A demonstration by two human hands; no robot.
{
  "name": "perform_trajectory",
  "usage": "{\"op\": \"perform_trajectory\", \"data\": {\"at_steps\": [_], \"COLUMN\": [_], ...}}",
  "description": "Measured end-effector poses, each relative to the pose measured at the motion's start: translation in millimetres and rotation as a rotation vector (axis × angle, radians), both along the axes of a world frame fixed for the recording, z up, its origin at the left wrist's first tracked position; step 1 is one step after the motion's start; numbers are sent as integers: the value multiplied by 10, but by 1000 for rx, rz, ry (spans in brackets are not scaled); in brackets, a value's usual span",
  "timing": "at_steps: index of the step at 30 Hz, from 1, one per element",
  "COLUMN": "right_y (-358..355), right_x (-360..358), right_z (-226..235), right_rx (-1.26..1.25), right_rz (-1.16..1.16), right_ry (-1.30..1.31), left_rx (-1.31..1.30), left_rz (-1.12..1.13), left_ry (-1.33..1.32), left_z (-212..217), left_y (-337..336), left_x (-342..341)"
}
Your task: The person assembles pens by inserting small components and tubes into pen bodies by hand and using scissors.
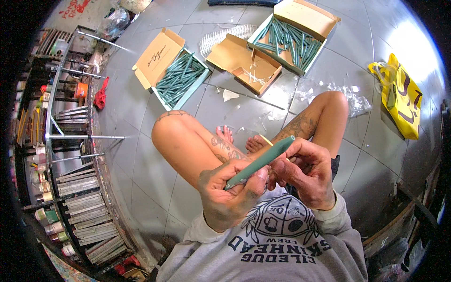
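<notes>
My left hand point(230, 190) is closed round a green pen-shaped tube point(260, 164), which slants up to the right past my fingers. Beside it, my right hand point(305, 171) is closed with its thumb and fingers pinched together. A thin pale-yellow stick point(266, 140) runs behind the green tube toward the right hand's fingers, which appear to hold it. The fingertips of both hands come close together below the tube, and what lies between them is partly hidden. Both hands are above my lap, in front of my grey sweatshirt.
Open boxes of green pens stand on the grey tiles, one at left point(181, 80), one farther right point(291, 44). Between them, a small brown box point(257, 77) holds thin white sticks. Plastic scraps point(350, 96) and a yellow bag point(399, 101) lie right; a metal-framed rack point(58, 136) stands left.
</notes>
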State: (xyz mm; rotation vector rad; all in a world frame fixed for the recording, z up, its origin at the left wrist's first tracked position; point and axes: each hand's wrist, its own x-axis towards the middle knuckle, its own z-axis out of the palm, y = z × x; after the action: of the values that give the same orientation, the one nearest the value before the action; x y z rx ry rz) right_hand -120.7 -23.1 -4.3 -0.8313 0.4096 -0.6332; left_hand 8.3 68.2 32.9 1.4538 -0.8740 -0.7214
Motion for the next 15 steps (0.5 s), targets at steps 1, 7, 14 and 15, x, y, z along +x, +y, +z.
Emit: {"op": "perform_trajectory", "data": {"at_steps": [1, 7, 14, 15], "right_y": [-5, -13, -25, -23], "right_x": [2, -19, 6, 10], "right_z": [-3, 14, 65, 38], "right_rx": [14, 107, 100, 74], "right_rz": [19, 63, 97, 96], "right_ry": [-7, -9, -86, -98], "left_rx": [-3, 114, 63, 61], "left_rz": [-6, -7, 105, 106], "left_ry": [3, 16, 159, 160], "left_z": [-1, 33, 111, 117], "left_y": [1, 68, -1, -1], "left_x": [1, 30, -63, -61]}}
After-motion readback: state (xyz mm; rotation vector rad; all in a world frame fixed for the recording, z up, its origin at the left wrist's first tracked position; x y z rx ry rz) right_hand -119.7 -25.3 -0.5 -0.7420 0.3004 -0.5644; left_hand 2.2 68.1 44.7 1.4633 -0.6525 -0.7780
